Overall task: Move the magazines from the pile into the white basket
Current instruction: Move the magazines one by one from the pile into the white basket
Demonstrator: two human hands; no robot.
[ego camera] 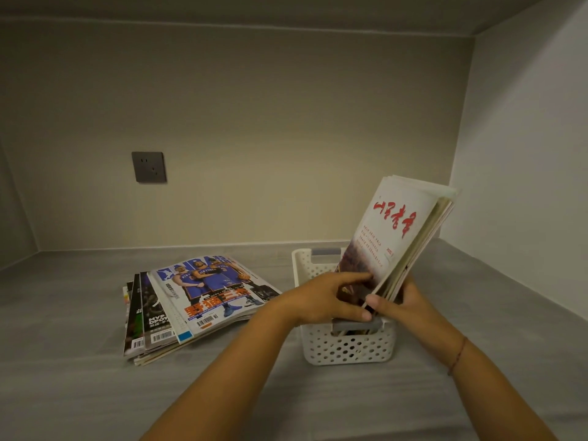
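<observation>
A pile of magazines [197, 300] lies flat on the grey surface at the left, a basketball cover on top. To its right stands the white perforated basket [346, 345] with grey handles. Several magazines [397, 237] stand in the basket, leaning to the right; the front one has a white cover with red characters. My left hand [331, 297] pinches the lower edge of that front cover. My right hand [401, 303] grips the bundle's lower right side from behind, thumb at the front.
A dark wall socket [149, 167] sits on the beige back wall. A white side wall [525, 154] rises close to the right of the basket. Grey surface [95, 393] stretches in front of the pile and basket.
</observation>
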